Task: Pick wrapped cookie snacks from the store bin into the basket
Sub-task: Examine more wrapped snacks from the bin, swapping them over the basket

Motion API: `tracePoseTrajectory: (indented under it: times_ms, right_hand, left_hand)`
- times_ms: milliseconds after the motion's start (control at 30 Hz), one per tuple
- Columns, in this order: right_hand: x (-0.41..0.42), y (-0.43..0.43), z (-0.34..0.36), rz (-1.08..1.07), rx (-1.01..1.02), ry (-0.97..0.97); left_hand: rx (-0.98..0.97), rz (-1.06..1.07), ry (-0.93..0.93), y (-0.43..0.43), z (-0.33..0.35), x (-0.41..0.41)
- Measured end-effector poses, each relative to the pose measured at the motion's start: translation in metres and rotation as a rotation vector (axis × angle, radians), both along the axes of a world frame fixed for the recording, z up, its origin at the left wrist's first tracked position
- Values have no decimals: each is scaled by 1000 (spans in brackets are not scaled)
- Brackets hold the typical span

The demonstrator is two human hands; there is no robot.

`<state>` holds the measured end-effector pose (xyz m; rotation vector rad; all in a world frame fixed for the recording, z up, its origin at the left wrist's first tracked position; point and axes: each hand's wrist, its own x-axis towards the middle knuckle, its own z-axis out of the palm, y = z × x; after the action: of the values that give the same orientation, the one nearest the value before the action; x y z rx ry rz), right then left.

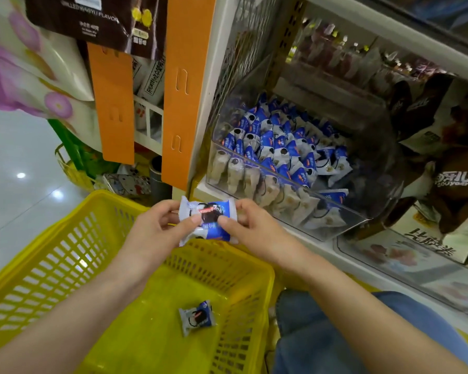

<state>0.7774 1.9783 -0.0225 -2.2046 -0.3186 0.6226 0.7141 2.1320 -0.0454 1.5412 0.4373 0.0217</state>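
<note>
From the head camera, the yellow basket [65,252] fills the lower left, its near edge cut off by the frame. Above its far rim, both hands hold a blue-and-white wrapped cookie snack [207,221] between them. The left hand [157,228] pinches the packet's left end with thumb on top, and the right hand [251,228] pinches the right end the same way. The fingers behind the wrapper are hidden, and it is hard to tell whether one packet or two overlapping ones are held. On the basket floor lies another wrapped snack [197,317], tilted, apart from the walls. Up and right of the basket, a clear bin [360,220] on the shelf holds a heap of snacks [278,141]; those behind its front wall look washed out. Goods further right of the bin are dark and blurred. Beyond the basket's far side hang orange strips [185,90]. Right of the basket is a jeans-clad knee [322,333], partly cut off.
</note>
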Motion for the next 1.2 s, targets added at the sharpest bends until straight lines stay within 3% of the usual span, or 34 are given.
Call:
tracePoseTrajectory:
  times_ms: [133,300,467,667,800,1000,1100,1200]
  right_hand:
    - [-4,5,2,44,48,-27]
    - [-6,13,-1,12,140,2]
    - [-5,13,-4,53,129,-3]
    - [-12,12,-2,151,213,-202]
    - [-12,12,-1,149,197,-333]
    - [-16,10,2,267,-31,-816]
    - [-17,10,5,179,-25,-854]
    - [-15,10,9,83,88,-792]
  left_hand:
    - [36,-92,-60,-2,-3,-5]
    - [-78,72,-67,-1,-8,-3]
    - [-28,113,-86,4,-9,-3]
    - [370,-33,-196,7,-6,-6]
    - [356,-75,-228,1,-3,-8]
    - [147,-93,-177,2,-1,-5]
    - [146,-17,-155,2,-6,-4]
    - [130,-5,-16,5,-9,-2]
